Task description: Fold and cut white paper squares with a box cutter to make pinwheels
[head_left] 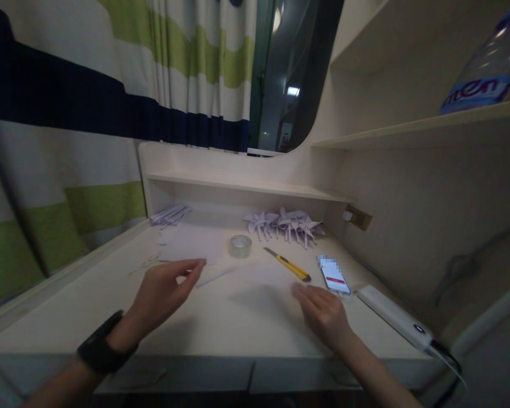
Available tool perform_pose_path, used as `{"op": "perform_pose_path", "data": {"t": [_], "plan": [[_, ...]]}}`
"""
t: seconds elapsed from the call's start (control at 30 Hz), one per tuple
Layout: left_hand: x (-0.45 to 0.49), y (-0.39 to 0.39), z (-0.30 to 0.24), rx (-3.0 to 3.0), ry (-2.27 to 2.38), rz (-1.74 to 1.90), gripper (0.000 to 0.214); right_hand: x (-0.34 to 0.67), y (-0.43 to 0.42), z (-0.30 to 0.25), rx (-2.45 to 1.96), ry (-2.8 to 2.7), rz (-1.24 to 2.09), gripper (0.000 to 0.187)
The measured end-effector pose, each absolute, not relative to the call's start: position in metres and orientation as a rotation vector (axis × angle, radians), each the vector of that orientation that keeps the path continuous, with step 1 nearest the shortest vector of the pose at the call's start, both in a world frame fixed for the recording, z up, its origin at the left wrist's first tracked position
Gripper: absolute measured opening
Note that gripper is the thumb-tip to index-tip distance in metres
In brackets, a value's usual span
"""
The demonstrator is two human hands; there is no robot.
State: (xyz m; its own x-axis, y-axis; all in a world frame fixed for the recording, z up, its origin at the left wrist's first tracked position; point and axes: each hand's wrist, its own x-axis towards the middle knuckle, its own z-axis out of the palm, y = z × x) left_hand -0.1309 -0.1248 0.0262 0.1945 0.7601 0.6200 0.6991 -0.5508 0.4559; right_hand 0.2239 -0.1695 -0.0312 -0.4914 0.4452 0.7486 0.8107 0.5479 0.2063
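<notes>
My left hand [164, 292], with a black band on its wrist, hovers over the left part of the desk. Its thumb and forefinger meet in a pinch; anything between them is too small to make out. My right hand [322, 314] is closed, its fingertips blurred just below a yellow utility knife [289, 265] with its blade out. Whatever it may hold is hidden. Between the hands lies a pale sheet of paper [259, 273], with a thin strip-like edge at its left. A roll of clear tape [239, 246] lies behind it.
Paper pinwheels [291, 224] are heaped at the back right; folded paper strips [170, 215] and white sheets [198, 238] lie at the back left. A phone [334, 275] and a white power bank-like device [393, 317] with a cable line the right side. A bottle [484, 71] stands on the shelf.
</notes>
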Motion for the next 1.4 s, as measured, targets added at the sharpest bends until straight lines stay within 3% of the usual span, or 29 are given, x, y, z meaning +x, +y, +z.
{"op": "perform_pose_path", "data": {"t": [0.13, 0.27, 0.37, 0.5, 0.6, 0.67, 1.07, 1.3, 1.4], "plan": [[-0.101, -0.137, -0.024, 2.674, 1.193, 1.054, 0.031, 0.219, -0.172, -0.062, -1.165, -2.434, -0.306, 0.030], [-0.073, -0.132, -0.053, 2.888, 0.910, 0.689, 0.035, 0.225, -0.165, -0.047, -1.286, -2.368, 0.297, 0.023], [-0.053, -0.120, -0.053, 2.916, 0.771, 0.567, 0.042, 0.235, -0.145, -0.035, -1.277, -2.264, 0.508, 0.021], [-0.019, -0.088, -0.045, 2.874, 0.772, 0.511, 0.051, 0.245, -0.096, -0.033, -1.511, -2.023, 0.330, 0.029], [0.006, -0.057, -0.048, 2.760, 0.872, 0.452, 0.088, 0.246, -0.056, -0.039, -1.760, -1.976, 0.094, 0.041], [0.017, -0.039, -0.055, 2.673, 0.909, 0.451, 0.096, 0.246, -0.037, -0.046, -1.828, -1.944, 0.057, 0.047], [0.016, -0.019, -0.071, 2.336, 0.856, 0.848, 0.064, 0.244, -0.031, -0.069, -1.959, -1.938, -0.061, 0.031], [0.012, -0.022, -0.070, 2.458, 1.011, 0.635, 0.078, 0.243, -0.033, -0.068, -1.942, -1.994, -0.065, 0.028], [0.014, -0.025, -0.069, 2.468, 0.930, 0.705, 0.076, 0.245, -0.033, -0.069, -1.926, -2.004, -0.061, 0.028]]}}
